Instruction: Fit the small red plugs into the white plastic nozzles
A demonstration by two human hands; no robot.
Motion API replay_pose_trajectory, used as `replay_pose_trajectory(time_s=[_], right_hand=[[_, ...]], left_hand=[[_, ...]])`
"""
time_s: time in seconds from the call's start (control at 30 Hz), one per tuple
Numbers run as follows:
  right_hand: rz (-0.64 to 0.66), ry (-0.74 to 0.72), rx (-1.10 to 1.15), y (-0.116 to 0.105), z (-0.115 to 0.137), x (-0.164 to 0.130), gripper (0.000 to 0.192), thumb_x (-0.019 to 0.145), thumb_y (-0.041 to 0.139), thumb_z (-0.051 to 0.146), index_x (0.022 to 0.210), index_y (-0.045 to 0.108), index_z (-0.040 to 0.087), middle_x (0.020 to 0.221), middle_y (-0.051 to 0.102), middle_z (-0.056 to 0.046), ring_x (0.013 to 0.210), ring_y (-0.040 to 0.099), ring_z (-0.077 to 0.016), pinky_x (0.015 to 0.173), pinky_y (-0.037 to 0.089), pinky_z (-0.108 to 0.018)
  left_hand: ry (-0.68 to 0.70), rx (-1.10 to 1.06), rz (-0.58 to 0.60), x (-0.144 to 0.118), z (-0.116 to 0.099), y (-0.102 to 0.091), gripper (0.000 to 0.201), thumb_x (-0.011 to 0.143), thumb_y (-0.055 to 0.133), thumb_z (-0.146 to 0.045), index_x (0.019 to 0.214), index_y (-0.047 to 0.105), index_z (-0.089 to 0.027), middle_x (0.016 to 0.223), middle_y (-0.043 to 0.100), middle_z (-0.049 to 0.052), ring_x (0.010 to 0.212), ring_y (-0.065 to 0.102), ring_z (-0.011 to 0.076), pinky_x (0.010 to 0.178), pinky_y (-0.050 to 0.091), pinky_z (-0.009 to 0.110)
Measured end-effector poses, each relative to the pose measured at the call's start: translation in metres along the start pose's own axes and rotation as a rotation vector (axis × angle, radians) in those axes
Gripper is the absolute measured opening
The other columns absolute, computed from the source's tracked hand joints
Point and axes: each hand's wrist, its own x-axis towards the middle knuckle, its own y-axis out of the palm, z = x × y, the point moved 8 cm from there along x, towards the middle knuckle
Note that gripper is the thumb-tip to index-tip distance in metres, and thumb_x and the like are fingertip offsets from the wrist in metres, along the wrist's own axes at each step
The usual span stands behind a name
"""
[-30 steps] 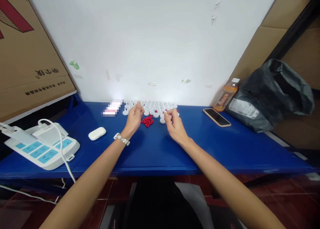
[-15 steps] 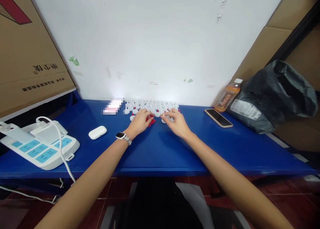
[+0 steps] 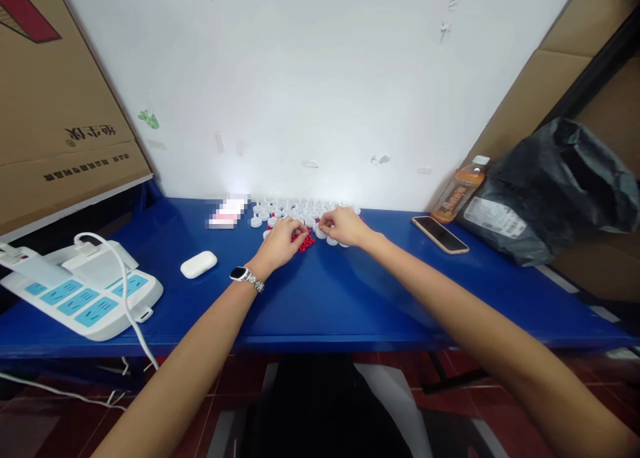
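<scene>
Several small white caps (image 3: 280, 209) lie in a cluster at the back of the blue table (image 3: 320, 298), against the white wall. In front of them is a little heap of small red pieces (image 3: 306, 243). My left hand (image 3: 280, 241), with a watch on its wrist, rests on the table with its fingertips at the red heap. My right hand (image 3: 343, 226) sits over the right part of the caps, fingers curled and pinching at one white cap. What the fingertips hold is too small to tell for sure.
A white earbud case (image 3: 199, 264) lies left of my hands, and a white power strip (image 3: 80, 291) with a cable sits at the far left. To the right are a phone (image 3: 440, 234), an orange bottle (image 3: 459, 190) and a black bag (image 3: 550, 191). Cardboard boxes (image 3: 60, 98) flank the table.
Both hands came down from a raised position to the table. The left hand settled on the red heap and the right hand moved back and left onto the caps.
</scene>
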Motion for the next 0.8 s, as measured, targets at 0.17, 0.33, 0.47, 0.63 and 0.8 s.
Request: replay_pose_trajectory(time_s=[0.17, 0.33, 0.47, 0.63, 0.8], right_hand=[[0.043, 0.018, -0.041, 0.006, -0.003, -0.002, 0.014, 0.086, 0.064, 0.028, 0.082, 0.076, 0.021, 0.080, 0.075, -0.003, 0.079, 0.065, -0.0205, 0.082, 0.039, -0.033], [-0.074, 0.152, -0.016, 0.000, -0.016, 0.005, 0.024, 0.088, 0.064, 0.039, 0.098, 0.074, 0.020, 0.080, 0.073, -0.005, 0.082, 0.064, -0.0220, 0.085, 0.040, -0.035], [-0.056, 0.207, -0.087, 0.009, -0.022, 0.016, 0.024, 0.086, 0.065, 0.040, 0.091, 0.075, 0.019, 0.087, 0.073, -0.009, 0.096, 0.061, -0.0271, 0.092, 0.038, -0.040], [-0.110, 0.211, -0.065, 0.007, -0.019, 0.020, 0.020, 0.088, 0.060, 0.034, 0.089, 0.074, 0.020, 0.096, 0.071, -0.011, 0.102, 0.059, -0.0285, 0.094, 0.038, -0.042], [-0.328, 0.190, 0.233, -0.020, -0.013, 0.003, 0.009, 0.086, 0.057, 0.027, 0.087, 0.062, 0.020, 0.095, 0.070, -0.007, 0.089, 0.062, -0.0223, 0.084, 0.044, -0.035]], left_hand=[[-0.007, -0.007, 0.004, 0.000, -0.002, -0.001, 0.016, 0.094, 0.056, -0.032, 0.091, 0.068, -0.021, 0.096, 0.064, 0.007, 0.098, 0.055, 0.0249, 0.092, 0.045, 0.042], [0.000, -0.015, -0.003, 0.000, -0.004, -0.001, 0.013, 0.092, 0.057, -0.030, 0.089, 0.067, -0.021, 0.095, 0.064, 0.006, 0.099, 0.056, 0.0249, 0.093, 0.046, 0.042], [-0.001, -0.012, -0.008, -0.001, -0.003, -0.001, 0.015, 0.093, 0.056, -0.030, 0.088, 0.067, -0.021, 0.097, 0.065, 0.007, 0.101, 0.056, 0.0260, 0.094, 0.045, 0.043], [-0.002, -0.003, -0.013, -0.001, -0.004, -0.003, 0.018, 0.095, 0.055, -0.033, 0.091, 0.067, -0.021, 0.098, 0.065, 0.007, 0.100, 0.055, 0.0254, 0.092, 0.045, 0.042], [-0.009, -0.010, -0.042, -0.001, -0.011, -0.008, 0.022, 0.096, 0.053, -0.036, 0.089, 0.066, -0.020, 0.094, 0.064, 0.007, 0.095, 0.056, 0.0243, 0.085, 0.045, 0.039]])
